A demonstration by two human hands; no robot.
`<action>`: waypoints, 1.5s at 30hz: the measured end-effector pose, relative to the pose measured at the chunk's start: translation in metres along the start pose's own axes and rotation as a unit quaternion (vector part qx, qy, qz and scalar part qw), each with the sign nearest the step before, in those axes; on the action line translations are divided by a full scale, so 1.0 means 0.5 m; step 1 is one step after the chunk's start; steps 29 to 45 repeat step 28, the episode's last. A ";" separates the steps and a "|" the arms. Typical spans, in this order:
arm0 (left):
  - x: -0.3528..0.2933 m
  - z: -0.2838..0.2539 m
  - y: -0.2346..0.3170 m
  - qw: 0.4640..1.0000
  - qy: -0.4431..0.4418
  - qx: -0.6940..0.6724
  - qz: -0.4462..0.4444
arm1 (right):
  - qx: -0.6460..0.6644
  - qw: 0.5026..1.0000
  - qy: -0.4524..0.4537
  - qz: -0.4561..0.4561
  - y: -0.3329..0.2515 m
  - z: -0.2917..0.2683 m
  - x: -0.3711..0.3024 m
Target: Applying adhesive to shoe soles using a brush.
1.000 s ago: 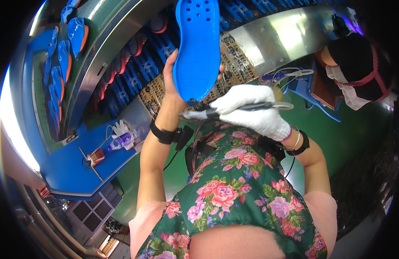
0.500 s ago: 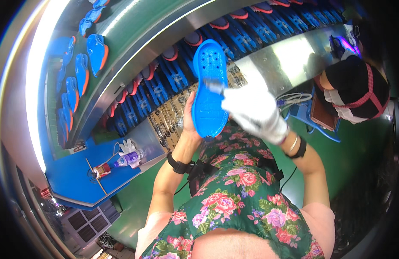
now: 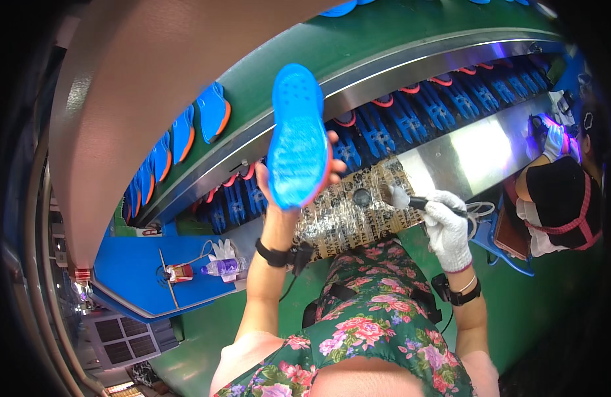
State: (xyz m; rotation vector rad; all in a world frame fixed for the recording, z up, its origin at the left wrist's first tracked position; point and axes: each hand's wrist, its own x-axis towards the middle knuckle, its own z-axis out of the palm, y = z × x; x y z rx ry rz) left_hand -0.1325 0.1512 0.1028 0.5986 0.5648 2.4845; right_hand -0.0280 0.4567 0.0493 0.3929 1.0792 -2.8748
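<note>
A blue shoe sole (image 3: 296, 142) with an orange-pink edge is held up, toe end away from me, its holed inner face toward me. My left hand (image 3: 264, 184) is closed around it from behind; the thumb shows on one side, fingertips on the other, and the palm is hidden. To the right, my right hand (image 3: 446, 225), in a white knit glove, grips the dark handle of a brush (image 3: 401, 198) with pale bristles. The bristles are over a work surface wrapped in printed tape (image 3: 338, 221), close to a small dark round pot (image 3: 362, 197).
Blue soles (image 3: 213, 111) stand along a green conveyor (image 3: 345, 53). Below it runs a row of blue holders (image 3: 378, 132) with pink-rimmed pieces. A blue side table (image 3: 130, 255) holds a bottle (image 3: 223, 267), a glove and a red can. A co-worker (image 3: 553, 198) sits at the right.
The brush has left the sole and moved right and down over the taped surface. My left hand has raised the sole slightly to the left. The view has shifted too.
</note>
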 end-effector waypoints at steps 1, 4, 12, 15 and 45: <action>0.040 0.000 0.028 0.999 -0.037 -0.039 0.007 | -0.007 1.000 -0.015 0.005 0.008 -0.011 0.001; 0.129 -0.037 0.123 0.990 0.026 -0.127 0.063 | -0.039 0.999 -0.021 0.023 0.049 -0.018 0.011; 0.183 -0.107 0.232 0.886 0.215 -0.382 0.152 | -0.058 0.997 -0.004 0.052 0.132 -0.031 0.011; 0.206 -0.098 0.225 0.905 0.247 -0.290 0.190 | -0.071 0.995 -0.005 0.063 0.143 -0.043 0.013; 0.499 -0.059 0.065 0.823 0.289 0.489 -0.008 | -0.084 0.996 0.012 0.031 0.148 -0.090 -0.003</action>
